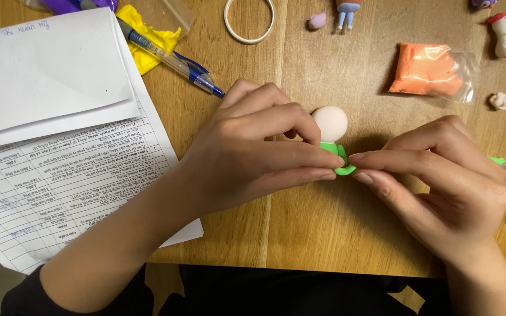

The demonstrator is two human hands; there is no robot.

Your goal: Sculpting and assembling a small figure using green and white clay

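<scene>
I am pinching the small clay figure with pale round head and green body (pixel 335 149) between left hand (pixel 247 155) and right hand (pixel 440 181) over the wooden bench (pixel 323 234), shaping it; next, I judge, gentle pressure.

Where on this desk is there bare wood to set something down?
Bare wood lies between the white ring and the orange clay bag, and along the near edge below both hands. The papers cover the left; the right edge is crowded with small figures.

matt, smooth clay figure (pixel 333 137); grained wooden table (pixel 323 222); paper sheets (pixel 60 146); glossy plastic bag (pixel 434 70) of orange clay.
</scene>
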